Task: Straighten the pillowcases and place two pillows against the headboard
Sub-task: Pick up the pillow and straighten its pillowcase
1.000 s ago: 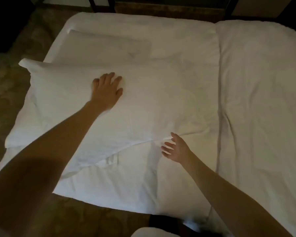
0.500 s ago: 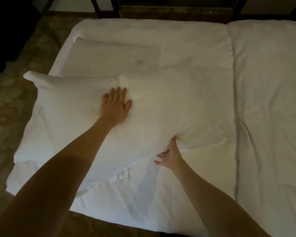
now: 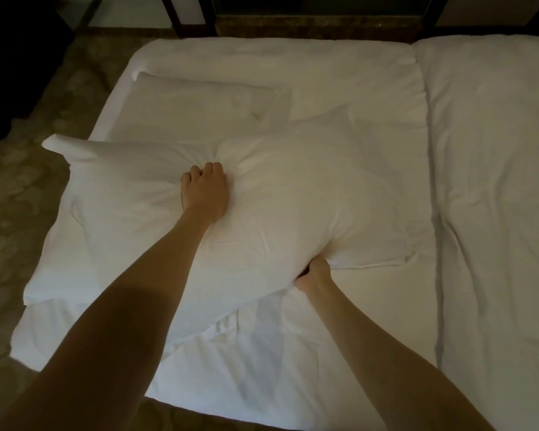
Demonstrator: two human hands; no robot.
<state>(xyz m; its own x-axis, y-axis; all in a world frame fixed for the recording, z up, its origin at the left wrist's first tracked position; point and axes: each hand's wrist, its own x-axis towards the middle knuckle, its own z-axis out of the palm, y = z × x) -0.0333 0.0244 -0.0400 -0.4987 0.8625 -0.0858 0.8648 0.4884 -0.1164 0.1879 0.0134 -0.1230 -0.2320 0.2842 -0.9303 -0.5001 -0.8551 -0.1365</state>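
A large white pillow (image 3: 293, 194) lies slantwise across the white bed (image 3: 339, 70), its left end hanging over the bed's left edge. My left hand (image 3: 204, 191) is clenched into the top of this pillow, bunching the pillowcase into folds. My right hand (image 3: 315, 272) grips the pillow's near edge, fingers tucked underneath it. A second, flatter white pillow (image 3: 199, 110) lies behind it at the bed's far left, partly covered by the near pillow.
A second white bed or duvet (image 3: 492, 181) adjoins on the right, with a seam between the two. Patterned carpet (image 3: 22, 188) runs along the left. Dark furniture frames (image 3: 187, 17) stand past the bed's far edge.
My left hand went from flat on the pillow to clenched in its fabric. My right hand came off the sheet, slid under the pillow's near edge and gripped it.
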